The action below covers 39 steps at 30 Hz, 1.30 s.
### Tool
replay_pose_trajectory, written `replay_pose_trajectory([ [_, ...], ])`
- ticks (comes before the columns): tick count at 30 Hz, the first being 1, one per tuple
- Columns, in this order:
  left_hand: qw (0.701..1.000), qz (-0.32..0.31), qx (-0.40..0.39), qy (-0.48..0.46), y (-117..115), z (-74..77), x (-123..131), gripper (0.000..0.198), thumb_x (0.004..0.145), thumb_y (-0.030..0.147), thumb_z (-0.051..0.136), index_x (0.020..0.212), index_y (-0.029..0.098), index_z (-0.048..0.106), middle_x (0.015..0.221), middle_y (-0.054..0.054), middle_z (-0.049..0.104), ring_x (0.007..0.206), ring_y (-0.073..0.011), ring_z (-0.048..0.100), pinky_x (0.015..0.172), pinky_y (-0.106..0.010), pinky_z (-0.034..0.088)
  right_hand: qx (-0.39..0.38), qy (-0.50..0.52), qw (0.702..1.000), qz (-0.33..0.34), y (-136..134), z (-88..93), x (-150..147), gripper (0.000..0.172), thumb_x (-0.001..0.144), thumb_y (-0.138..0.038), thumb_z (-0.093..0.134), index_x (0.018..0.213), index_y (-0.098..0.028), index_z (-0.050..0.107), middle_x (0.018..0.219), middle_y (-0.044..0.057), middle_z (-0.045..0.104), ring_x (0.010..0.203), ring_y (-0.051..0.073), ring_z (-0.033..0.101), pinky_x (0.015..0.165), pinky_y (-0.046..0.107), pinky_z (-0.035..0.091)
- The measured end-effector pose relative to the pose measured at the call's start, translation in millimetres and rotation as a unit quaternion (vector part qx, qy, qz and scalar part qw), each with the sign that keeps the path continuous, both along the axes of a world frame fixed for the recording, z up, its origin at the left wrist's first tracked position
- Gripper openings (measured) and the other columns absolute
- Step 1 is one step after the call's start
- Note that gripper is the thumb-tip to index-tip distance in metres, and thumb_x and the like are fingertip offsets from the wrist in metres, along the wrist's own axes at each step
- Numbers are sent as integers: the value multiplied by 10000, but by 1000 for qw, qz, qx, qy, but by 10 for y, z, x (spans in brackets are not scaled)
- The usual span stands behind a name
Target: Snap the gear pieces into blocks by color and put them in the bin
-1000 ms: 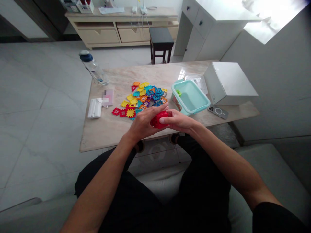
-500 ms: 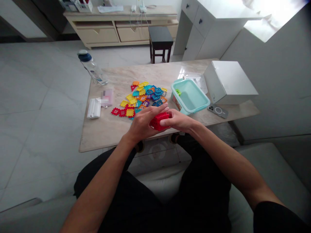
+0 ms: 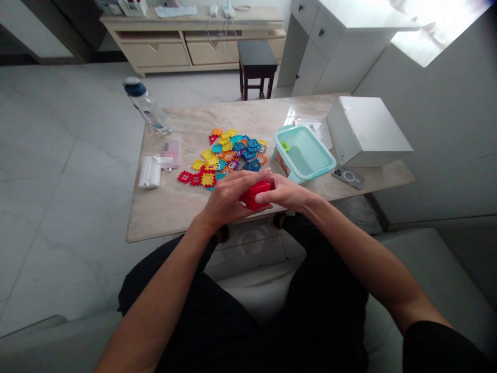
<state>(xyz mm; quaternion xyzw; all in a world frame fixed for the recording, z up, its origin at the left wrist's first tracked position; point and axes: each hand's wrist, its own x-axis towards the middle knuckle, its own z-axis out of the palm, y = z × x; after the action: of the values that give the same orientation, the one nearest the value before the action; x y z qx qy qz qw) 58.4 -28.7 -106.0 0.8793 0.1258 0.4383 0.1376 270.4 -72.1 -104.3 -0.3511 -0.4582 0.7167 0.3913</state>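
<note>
Both hands meet over the near edge of the marble table [image 3: 163, 212]. My left hand [image 3: 226, 199] and my right hand [image 3: 284, 193] are closed round a red block cube [image 3: 255, 194] made of interlocking plastic tiles, fingers pressing its sides. Just behind it lies a pile of several coloured tiles [image 3: 229, 155] in yellow, blue, red, orange and purple. A few red tiles [image 3: 190, 178] lie at the pile's left end.
A mint green tub [image 3: 306, 155] with one green tile inside stands right of the pile. A white box [image 3: 365, 132], a phone [image 3: 348, 177], a water bottle [image 3: 147, 109] and a white case [image 3: 149, 172] also lie on the table. A dark stool [image 3: 256, 65] stands beyond.
The hands and the red cube have stayed in place, with only small shifts of the fingers. The view has tipped slightly.
</note>
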Motion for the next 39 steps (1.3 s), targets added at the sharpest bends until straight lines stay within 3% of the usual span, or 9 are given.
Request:
replay_pose_trajectory([
  [4, 1000, 21, 22, 6, -18, 2, -30, 785, 913, 467, 934, 1620, 320, 625, 1349, -85, 843, 1151, -242, 836, 1033, -379, 711, 8, 6, 1000, 15, -17, 12, -17, 488, 698, -453, 1063, 1026, -156, 858, 990, 52, 832, 889, 183, 761, 803, 263, 607],
  [9, 1000, -8, 27, -13, -29, 69, -17, 850, 899, 368, 956, 1662, 321, 584, 1354, -76, 844, 1171, -230, 833, 1053, -348, 696, 9, 26, 999, 23, -24, 1, -23, 449, 729, -428, 1055, 1025, -157, 853, 999, 49, 832, 914, 186, 771, 840, 269, 622],
  [15, 999, -3, 28, -30, 4, 109, 21, 845, 902, 348, 955, 1663, 307, 591, 1389, -91, 829, 1184, -233, 831, 1069, -343, 687, 2, 79, 997, 0, 4, -17, -39, 563, 709, -494, 1065, 1105, -156, 849, 1101, 82, 843, 1006, 205, 788, 916, 292, 635],
  [21, 999, -14, 26, -20, 2, 110, -1, 897, 892, 404, 970, 1685, 323, 559, 1410, -97, 821, 1201, -249, 828, 1076, -372, 690, 14, 61, 998, 9, 24, -7, -30, 500, 715, -497, 1063, 1008, -145, 861, 995, 65, 842, 892, 178, 782, 843, 267, 631],
  [25, 999, -10, 27, -15, -5, 86, -11, 895, 893, 430, 967, 1682, 323, 559, 1411, -100, 820, 1201, -246, 828, 1081, -375, 690, 22, 54, 998, 22, 22, 10, -28, 498, 732, -513, 1051, 1011, -146, 864, 989, 70, 845, 912, 201, 796, 852, 291, 643],
  [32, 999, -3, 28, -18, 0, 80, 6, 797, 924, 393, 939, 1639, 305, 598, 1399, -94, 825, 1228, -245, 824, 1091, -371, 692, 14, 41, 999, 7, 0, 44, -39, 541, 714, -513, 1060, 1051, -143, 853, 1053, 87, 848, 974, 216, 797, 880, 296, 642],
  [39, 999, 0, 26, -18, 6, 68, 6, 766, 933, 337, 929, 1624, 296, 601, 1420, -90, 816, 1259, -238, 814, 1113, -365, 685, 13, 35, 999, 10, -15, 85, -56, 484, 707, -438, 1071, 1018, -143, 846, 1011, 62, 836, 912, 174, 767, 836, 258, 623],
])
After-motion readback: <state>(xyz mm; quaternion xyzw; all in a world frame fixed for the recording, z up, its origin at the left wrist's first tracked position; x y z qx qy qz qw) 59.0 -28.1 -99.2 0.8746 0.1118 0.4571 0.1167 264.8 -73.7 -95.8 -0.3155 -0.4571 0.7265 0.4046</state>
